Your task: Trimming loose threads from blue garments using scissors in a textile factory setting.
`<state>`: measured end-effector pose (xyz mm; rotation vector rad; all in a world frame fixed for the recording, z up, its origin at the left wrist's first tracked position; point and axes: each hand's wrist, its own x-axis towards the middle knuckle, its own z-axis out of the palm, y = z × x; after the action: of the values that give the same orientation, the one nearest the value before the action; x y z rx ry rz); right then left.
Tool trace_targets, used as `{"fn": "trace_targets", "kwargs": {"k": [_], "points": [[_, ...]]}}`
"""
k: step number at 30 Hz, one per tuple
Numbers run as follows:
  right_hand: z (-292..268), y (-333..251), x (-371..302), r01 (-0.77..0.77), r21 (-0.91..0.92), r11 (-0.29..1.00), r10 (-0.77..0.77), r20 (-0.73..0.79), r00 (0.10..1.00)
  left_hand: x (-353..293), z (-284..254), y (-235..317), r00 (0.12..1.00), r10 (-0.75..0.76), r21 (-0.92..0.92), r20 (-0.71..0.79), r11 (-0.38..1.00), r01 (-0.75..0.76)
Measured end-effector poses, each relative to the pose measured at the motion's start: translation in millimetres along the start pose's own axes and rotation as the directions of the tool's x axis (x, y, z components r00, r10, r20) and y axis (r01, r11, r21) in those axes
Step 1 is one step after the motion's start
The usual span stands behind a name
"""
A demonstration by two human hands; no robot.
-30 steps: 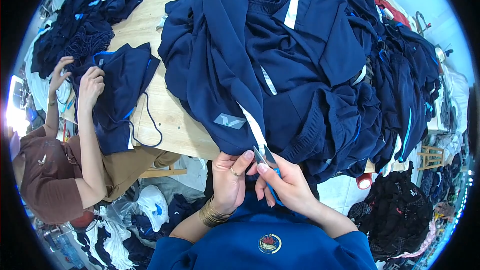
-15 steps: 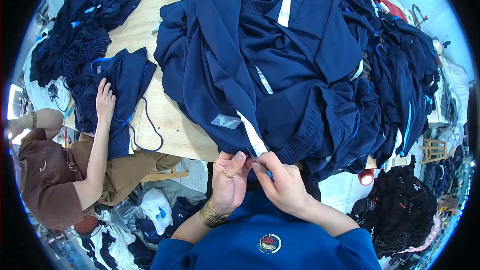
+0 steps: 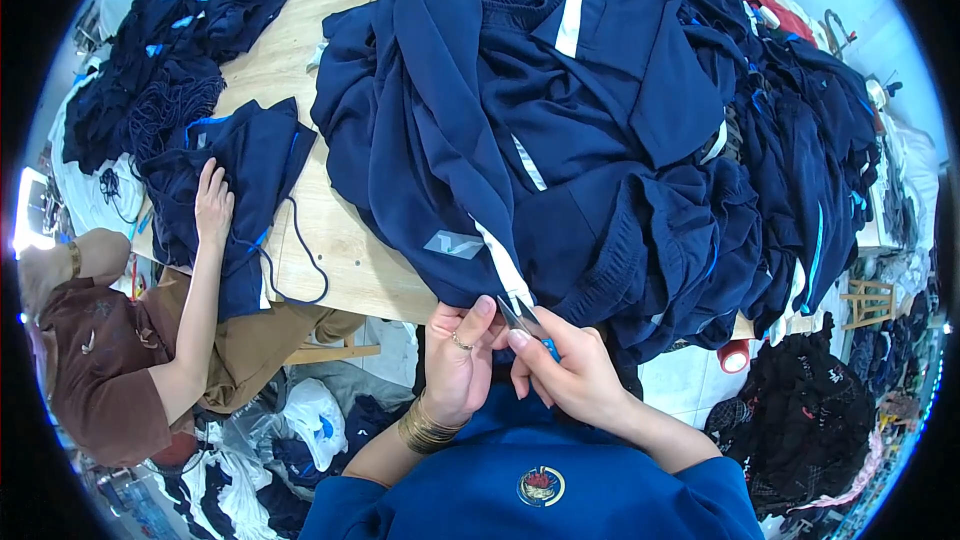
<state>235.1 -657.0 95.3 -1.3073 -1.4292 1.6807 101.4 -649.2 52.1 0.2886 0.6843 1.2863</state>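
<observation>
Left hand (image 3: 458,358) pinches navy garment (image 3: 425,130) below grey logo patch (image 3: 453,244); right hand (image 3: 572,368) grips scissors (image 3: 531,322).

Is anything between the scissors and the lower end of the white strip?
Nothing visible. The scissors in the right hand stand open at the lower end of the white strip; the left hand is close beside them, not between.

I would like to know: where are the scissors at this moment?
In the head view, the scissors are below and slightly right of centre, in the right hand, by the lower end of the white stripe, close to the left hand.
</observation>
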Motion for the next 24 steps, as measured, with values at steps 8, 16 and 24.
{"fn": "trace_targets", "kwargs": {"k": [8, 16, 24], "points": [[-1.8, 0.6, -0.7, -0.025, 0.071, 0.997, 0.022, 0.033, 0.999, -1.6, -1.5, -0.7, 1.000, 0.017, -0.009, 0.010, 1.000, -0.017], [-2.6, -0.6, -0.7, -0.044, 0.089, 0.995, 0.040, 0.044, 0.998, -1.4, -5.1, -0.9, 0.999, 0.009, -0.015, 0.041, 1.000, -0.009], [-3.0, -0.4, -1.1, -0.053, 0.081, 0.995, 0.050, 0.041, 0.998, -2.1, -5.9, -2.4, 0.998, 0.043, -0.016, 0.046, 0.999, -0.042]]}}
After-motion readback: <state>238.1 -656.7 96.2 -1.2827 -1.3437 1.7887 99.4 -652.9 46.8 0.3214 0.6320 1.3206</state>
